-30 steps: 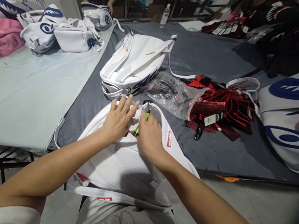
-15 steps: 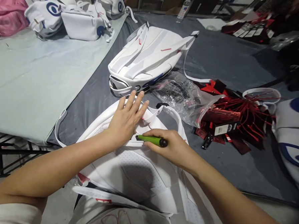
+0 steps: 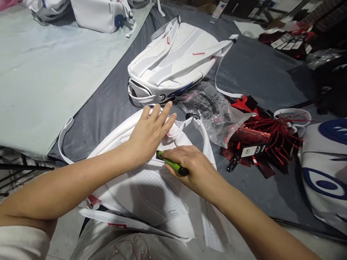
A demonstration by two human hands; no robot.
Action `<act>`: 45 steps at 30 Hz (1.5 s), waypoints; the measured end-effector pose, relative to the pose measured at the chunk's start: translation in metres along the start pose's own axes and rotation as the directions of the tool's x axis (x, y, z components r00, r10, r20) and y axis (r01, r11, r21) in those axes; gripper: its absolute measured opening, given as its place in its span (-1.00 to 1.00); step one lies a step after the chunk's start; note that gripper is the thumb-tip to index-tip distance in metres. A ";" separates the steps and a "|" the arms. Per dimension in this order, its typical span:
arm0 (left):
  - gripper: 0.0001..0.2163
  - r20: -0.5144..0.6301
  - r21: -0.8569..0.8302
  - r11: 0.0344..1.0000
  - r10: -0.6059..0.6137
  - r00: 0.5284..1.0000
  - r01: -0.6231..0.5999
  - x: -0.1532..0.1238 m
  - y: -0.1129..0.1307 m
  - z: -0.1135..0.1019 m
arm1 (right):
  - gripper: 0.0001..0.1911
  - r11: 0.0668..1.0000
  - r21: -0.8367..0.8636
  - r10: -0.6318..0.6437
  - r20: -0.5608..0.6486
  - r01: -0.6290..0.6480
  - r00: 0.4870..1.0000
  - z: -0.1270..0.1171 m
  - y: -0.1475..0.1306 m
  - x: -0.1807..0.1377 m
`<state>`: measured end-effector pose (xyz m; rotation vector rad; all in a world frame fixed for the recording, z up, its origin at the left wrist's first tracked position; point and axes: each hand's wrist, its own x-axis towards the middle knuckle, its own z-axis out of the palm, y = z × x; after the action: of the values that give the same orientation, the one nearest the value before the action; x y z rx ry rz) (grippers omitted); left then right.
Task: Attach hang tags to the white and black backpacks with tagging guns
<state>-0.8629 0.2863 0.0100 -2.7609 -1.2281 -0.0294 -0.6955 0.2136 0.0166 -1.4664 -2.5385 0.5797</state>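
Pretty even indoor light from overhead, soft shadows under the arms, sharp in the middle, wide-angle stretch and slight blur at the corners.

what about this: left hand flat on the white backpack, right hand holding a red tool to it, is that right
Not quite: the head view shows a green tool with a black end, not a red one. The rest holds: the left hand lies flat on the white backpack, and the right hand holds the green tool to it.
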 end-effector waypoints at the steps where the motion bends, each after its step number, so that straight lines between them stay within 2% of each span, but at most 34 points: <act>1: -0.36 0.001 -0.003 1.000 -0.001 1.000 0.001 0.000 0.000 0.000 | -0.83 1.000 -0.002 0.001 0.006 -0.001 1.000 -0.001 -0.001 0.000; 11: -0.42 -0.019 -0.069 0.998 -0.014 1.000 0.012 0.000 0.000 0.001 | -0.84 0.993 -0.107 0.066 0.110 -0.054 0.992 -0.006 -0.013 0.005; 19: -0.46 -0.015 -0.052 0.998 -0.030 0.999 0.029 0.000 -0.001 0.001 | -0.82 0.991 -0.128 0.040 0.082 -0.030 0.996 -0.003 -0.017 0.006; 24: -0.45 -0.017 -0.018 1.000 -0.006 1.000 0.005 -0.001 -0.001 0.002 | -0.80 0.978 -0.196 0.092 0.090 -0.073 0.992 0.000 -0.021 0.005; 29: -0.42 -0.023 -0.109 0.994 -0.015 1.000 0.012 -0.001 -0.002 0.002 | -0.80 0.970 -0.211 0.140 0.091 -0.119 0.986 0.000 -0.025 0.006; 35: -0.45 -0.026 -0.041 0.999 0.004 1.000 -0.005 -0.002 -0.003 0.002 | -0.82 0.968 -0.202 0.159 0.031 -0.150 0.987 0.003 -0.026 0.005; 39: -0.47 -0.035 0.007 1.000 0.014 0.999 -0.014 -0.002 -0.003 0.002 | -0.78 0.982 -0.129 0.136 -0.007 -0.136 0.991 0.007 -0.023 0.002; 45: -0.46 -0.078 0.028 0.999 0.026 0.997 -0.024 -0.005 -0.004 0.004 | -0.80 0.978 -0.141 0.146 -0.063 -0.154 0.987 0.009 -0.026 -0.001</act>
<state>-0.8691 0.2855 0.0062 -2.7239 -1.1658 -0.1170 -0.7187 0.1990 0.0184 -1.7103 -2.4921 0.3761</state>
